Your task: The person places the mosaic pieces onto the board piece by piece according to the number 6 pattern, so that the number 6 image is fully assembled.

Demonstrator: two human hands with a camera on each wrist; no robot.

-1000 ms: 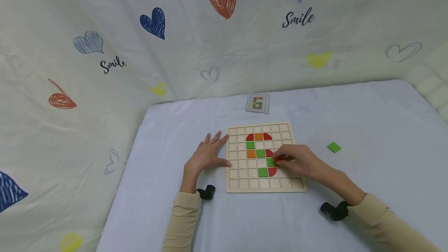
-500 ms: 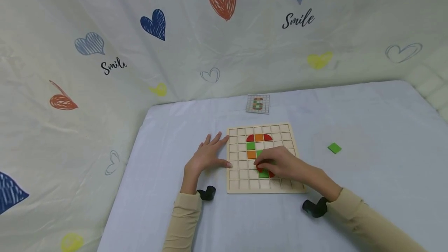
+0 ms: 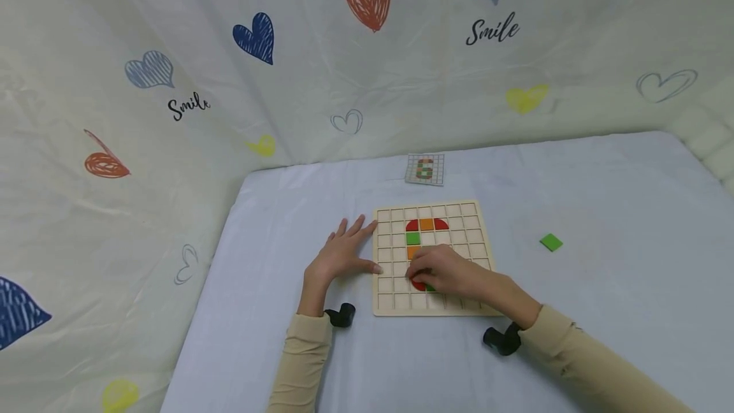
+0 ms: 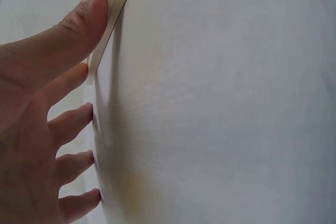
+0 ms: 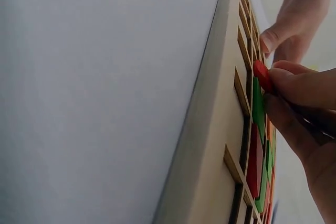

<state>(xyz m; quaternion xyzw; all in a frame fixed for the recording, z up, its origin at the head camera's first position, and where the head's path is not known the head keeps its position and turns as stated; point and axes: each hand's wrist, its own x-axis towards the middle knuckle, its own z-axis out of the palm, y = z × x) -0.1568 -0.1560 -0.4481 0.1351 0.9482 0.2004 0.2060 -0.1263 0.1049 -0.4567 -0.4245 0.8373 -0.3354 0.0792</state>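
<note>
A wooden grid board (image 3: pixel 395 301) lies on the white table, with red, orange and green tiles in several of its cells. My right hand (image 3: pixel 450 269) is over the lower middle of the board and pinches a red rounded tile (image 5: pixel 263 76) between thumb and finger. In the right wrist view that tile is tilted at a cell beside a green tile (image 5: pixel 258 106). My left hand (image 3: pixel 341 253) rests at the board's left side, fingers spread and straight, its thumb and index fingertip touching the edge. My right hand hides some middle tiles in the head view.
A small printed card (image 3: pixel 424 169) with a coloured grid pattern lies behind the board. One loose green tile (image 3: pixel 551 242) lies on the table to the right. Black wrist cameras (image 3: pixel 502 340) sit at both cuffs. A printed cloth hangs behind the table.
My right hand has moved left across the board with the red tile, from the right of the pattern to its lower left. My left hand has stayed at the board's edge.
</note>
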